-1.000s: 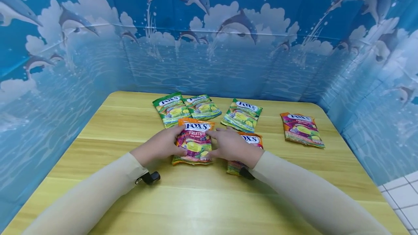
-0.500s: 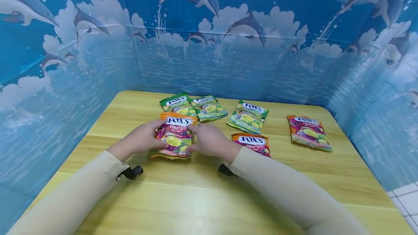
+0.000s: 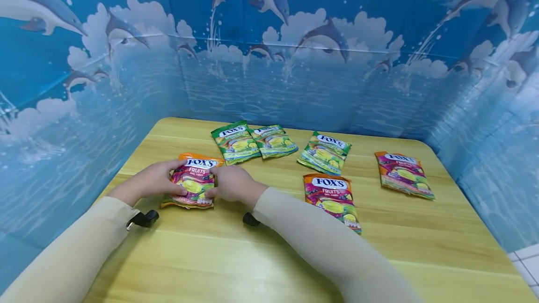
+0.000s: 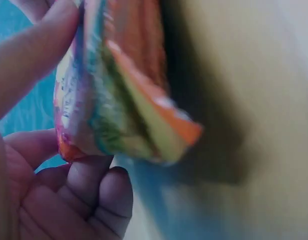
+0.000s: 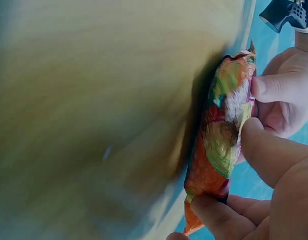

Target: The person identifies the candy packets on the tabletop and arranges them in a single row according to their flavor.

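Observation:
Between both hands is an orange-and-purple candy bag [image 3: 194, 180] printed "FOX'S FRUITS", at the left of the table. My left hand [image 3: 152, 182] grips its left side, thumb over the front; in the left wrist view the fingers curl behind the bag's edge [image 4: 101, 110]. My right hand [image 3: 234, 183] holds the opposite side. In the right wrist view its thumb presses the front of the bag [image 5: 221, 135] and a finger lies along the lower end. The left hand [image 5: 286, 90] also shows there, across the bag.
Three green candy bags [image 3: 236, 144] lie along the back of the wooden table [image 3: 202, 256], two side by side. Two more orange-and-purple bags lie right of the hands, one near the middle [image 3: 330, 198], another at far right [image 3: 404, 174]. A dolphin-print curtain [image 3: 269, 78] surrounds the table.
Both hands have carried the candy bag leftward, from in front of the green bags to the left side. The middle orange-and-purple bag is now mostly uncovered. The head view has shifted slightly.

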A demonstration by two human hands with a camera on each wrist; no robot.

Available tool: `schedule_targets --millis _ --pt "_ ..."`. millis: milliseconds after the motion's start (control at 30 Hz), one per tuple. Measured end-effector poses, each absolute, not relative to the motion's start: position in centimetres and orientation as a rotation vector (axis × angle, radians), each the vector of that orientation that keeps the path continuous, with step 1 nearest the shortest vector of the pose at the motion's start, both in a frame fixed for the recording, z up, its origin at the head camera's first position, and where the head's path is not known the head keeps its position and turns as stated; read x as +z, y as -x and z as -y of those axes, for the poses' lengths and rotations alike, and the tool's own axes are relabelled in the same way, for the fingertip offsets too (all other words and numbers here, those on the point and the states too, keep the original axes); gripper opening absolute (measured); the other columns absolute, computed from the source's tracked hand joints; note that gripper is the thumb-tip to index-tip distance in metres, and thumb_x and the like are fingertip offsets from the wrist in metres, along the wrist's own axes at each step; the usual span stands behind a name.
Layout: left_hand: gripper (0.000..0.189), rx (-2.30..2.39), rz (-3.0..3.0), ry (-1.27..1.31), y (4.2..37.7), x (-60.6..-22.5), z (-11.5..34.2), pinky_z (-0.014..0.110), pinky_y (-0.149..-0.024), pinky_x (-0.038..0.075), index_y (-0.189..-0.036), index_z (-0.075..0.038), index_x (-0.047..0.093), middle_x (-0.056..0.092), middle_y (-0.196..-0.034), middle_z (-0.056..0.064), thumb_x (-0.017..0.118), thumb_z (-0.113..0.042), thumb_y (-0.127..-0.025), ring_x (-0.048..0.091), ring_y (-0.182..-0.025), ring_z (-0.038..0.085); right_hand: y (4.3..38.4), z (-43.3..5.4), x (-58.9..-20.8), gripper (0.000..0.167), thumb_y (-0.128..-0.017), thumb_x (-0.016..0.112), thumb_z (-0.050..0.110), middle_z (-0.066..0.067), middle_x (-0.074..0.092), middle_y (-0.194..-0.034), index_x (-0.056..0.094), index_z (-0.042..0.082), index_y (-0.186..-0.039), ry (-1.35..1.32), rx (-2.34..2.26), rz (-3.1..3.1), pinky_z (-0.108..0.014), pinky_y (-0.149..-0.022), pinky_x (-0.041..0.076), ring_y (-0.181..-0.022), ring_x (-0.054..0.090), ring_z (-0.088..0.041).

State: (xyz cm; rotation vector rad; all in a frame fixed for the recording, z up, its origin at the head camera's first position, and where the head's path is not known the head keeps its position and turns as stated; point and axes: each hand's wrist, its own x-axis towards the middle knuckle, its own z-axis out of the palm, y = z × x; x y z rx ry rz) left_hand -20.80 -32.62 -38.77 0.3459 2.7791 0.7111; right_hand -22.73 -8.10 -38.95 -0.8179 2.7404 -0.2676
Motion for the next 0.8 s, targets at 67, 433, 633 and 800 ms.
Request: schedule_targets --millis 67,433,633,800 --pt "0.105 0.693 -2.754 -0.339 20.6 -39.0 33.4 0.064 -0.111 0.045 -0.162 0.001 0.035 0.047 -0.156 0.033 0.087 -0.046 -0.085 0.052 -0.137 0.048 22.7 9.0 -39.3 0.078 -0.097 0.067 0.062 0.005 0.061 -0.153 0.044 0.026 -0.162 0.825 -0.243 -2.733 -0.035 -0.115 0.048 -0.138 0.060 -0.018" --pt "0.107 0.632 -2.705 -0.247 20.1 -39.2 37.7 0.065 -0.106 0.046 -0.163 0.000 0.034 0.045 -0.154 0.037 0.086 -0.051 -0.084 0.050 -0.131 0.050 22.3 13.2 -40.2 0.087 -0.098 0.062 0.066 0.000 0.059 -0.155 0.032 0.023 -0.167 0.798 -0.233 -2.722 -0.035 -0.113 0.049 -0.137 0.060 -0.017" --pt "0.103 0.630 -2.697 -0.230 20.3 -39.4 40.3 0.065 -0.102 0.048 -0.164 -0.002 0.031 0.042 -0.154 0.040 0.082 -0.050 -0.089 0.050 -0.128 0.051 22.6 15.0 -40.3 0.085 -0.097 0.057 0.072 0.005 0.059 -0.154 0.036 0.028 -0.166 0.818 -0.195 -2.713 -0.046 -0.123 0.039 -0.143 0.055 -0.018" --pt "0.103 0.664 -2.649 -0.203 20.8 -39.3 41.7 0.064 -0.100 0.048 -0.166 -0.002 0.024 0.035 -0.154 0.044 0.080 -0.047 -0.092 0.048 -0.127 0.054 23.0 16.2 -40.2 0.083 -0.096 0.053 0.077 0.015 0.049 -0.162 0.028 0.041 -0.166 0.752 -0.180 -2.685 -0.051 -0.131 0.025 -0.155 0.040 -0.022"
